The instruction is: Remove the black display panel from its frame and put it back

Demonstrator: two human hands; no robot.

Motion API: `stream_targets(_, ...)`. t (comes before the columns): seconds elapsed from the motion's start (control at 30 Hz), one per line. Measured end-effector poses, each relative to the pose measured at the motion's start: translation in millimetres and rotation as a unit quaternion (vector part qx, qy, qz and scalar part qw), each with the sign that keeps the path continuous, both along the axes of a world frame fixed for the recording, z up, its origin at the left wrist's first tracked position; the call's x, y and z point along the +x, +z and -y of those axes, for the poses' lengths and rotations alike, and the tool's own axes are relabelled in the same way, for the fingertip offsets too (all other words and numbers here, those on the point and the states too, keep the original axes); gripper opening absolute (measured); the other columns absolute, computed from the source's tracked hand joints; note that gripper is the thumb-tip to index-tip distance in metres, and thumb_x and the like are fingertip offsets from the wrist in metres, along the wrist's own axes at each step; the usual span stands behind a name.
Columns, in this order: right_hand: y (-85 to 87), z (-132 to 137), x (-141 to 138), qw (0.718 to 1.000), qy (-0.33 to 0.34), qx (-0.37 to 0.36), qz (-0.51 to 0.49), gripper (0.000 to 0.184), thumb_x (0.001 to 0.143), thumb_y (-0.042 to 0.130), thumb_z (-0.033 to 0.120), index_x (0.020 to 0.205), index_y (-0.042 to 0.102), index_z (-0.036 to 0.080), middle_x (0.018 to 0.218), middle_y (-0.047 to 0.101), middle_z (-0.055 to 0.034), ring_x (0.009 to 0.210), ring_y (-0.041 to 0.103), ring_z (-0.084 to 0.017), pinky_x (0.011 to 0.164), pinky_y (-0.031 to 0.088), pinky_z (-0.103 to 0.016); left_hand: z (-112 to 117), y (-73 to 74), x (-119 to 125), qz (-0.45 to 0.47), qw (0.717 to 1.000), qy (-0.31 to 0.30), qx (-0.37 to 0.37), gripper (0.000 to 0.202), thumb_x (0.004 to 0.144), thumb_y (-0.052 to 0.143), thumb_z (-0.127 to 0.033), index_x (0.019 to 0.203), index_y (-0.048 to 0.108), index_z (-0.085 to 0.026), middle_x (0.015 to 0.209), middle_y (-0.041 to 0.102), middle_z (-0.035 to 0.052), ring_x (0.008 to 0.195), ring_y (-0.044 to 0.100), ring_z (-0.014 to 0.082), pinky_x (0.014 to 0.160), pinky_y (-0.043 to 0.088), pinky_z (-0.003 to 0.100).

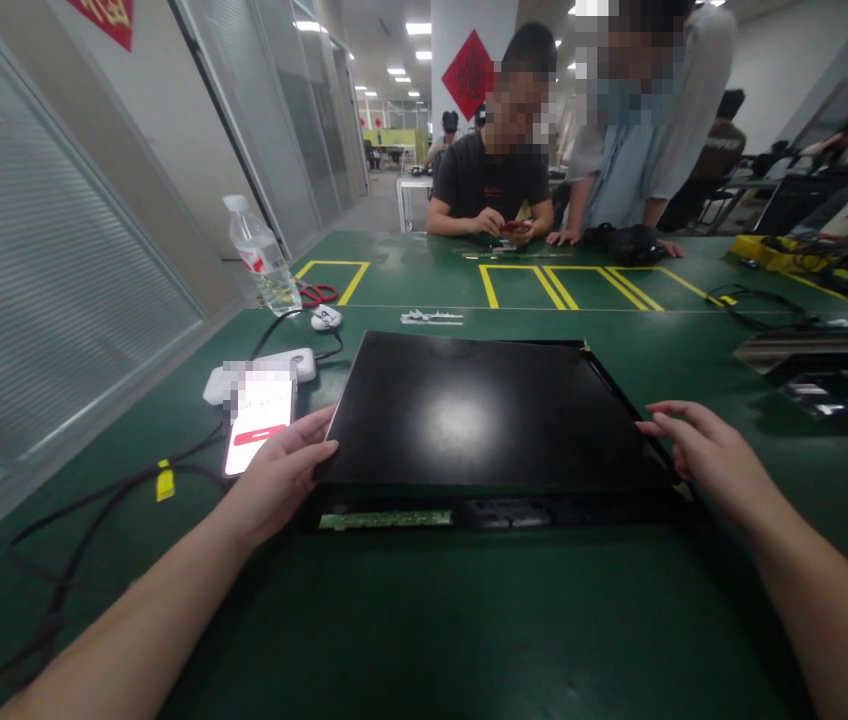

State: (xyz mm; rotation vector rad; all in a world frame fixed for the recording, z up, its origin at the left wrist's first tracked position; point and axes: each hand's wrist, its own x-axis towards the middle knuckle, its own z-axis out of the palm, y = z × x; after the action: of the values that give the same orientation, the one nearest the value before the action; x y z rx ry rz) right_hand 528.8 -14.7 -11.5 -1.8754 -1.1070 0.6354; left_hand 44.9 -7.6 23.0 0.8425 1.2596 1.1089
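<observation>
A flat black panel point(484, 410) lies on the green table point(424, 620) in front of me, with a green circuit strip point(385, 520) showing under its near edge. My left hand point(278, 478) rests against the panel's left near corner, fingers stretched along the edge. My right hand point(701, 452) hovers at the right near corner, fingers spread and touching or just above the edge. Neither hand grips anything.
Left of the panel lie a lit phone point(259, 425), a white power bank point(266, 372), black cables point(94, 510), a water bottle point(263, 255), red scissors point(317, 294) and a white mouse point(326, 317). Two people point(495, 170) are at the far side. Another device point(821, 365) lies at right.
</observation>
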Motion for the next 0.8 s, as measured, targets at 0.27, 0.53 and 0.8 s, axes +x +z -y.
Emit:
stream_targets(0.27, 8.0, 1, -7, 0.999, -0.013, -0.025, -0.019, 0.043, 0.073, 0.076, 0.057, 0.105, 0.078, 0.027, 0.086, 0.078, -0.007, 0.054, 0.048, -0.016, 0.049, 0.041, -0.032, -2, -8.9, -5, -0.015, 1.0, -0.004, 0.008, 0.057, 0.064, 0.096, -0.024, 0.12, 0.089, -0.022, 0.118, 0.09, 0.0133, 0.112, 0.085, 0.0384, 0.074, 0.067, 0.035)
stream_targets(0.53, 5.3, 1, -5, 1.0, -0.001, -0.011, 0.025, 0.047, 0.073, 0.075, 0.063, 0.1, 0.083, 0.025, 0.075, 0.075, -0.0053, 0.051, 0.05, -0.017, 0.048, 0.043, -0.034, 1, 1.5, 5, -0.017, 0.999, 0.026, 0.003, 0.045, 0.06, 0.093, -0.02, 0.104, 0.088, -0.019, 0.112, 0.091, 0.0115, 0.104, 0.087, 0.0351, 0.063, 0.063, 0.03)
stream_targets(0.8, 6.3, 2, -7, 0.997, 0.005, -0.025, 0.071, 0.044, 0.073, 0.073, 0.064, 0.093, 0.088, 0.028, 0.068, 0.071, -0.0061, 0.053, 0.053, -0.02, 0.047, 0.046, -0.034, 2, 3.6, 8, -0.026, 0.999, 0.027, -0.005, 0.055, 0.06, 0.091, -0.02, 0.115, 0.085, -0.018, 0.113, 0.09, 0.0145, 0.109, 0.085, 0.0377, 0.073, 0.067, 0.034)
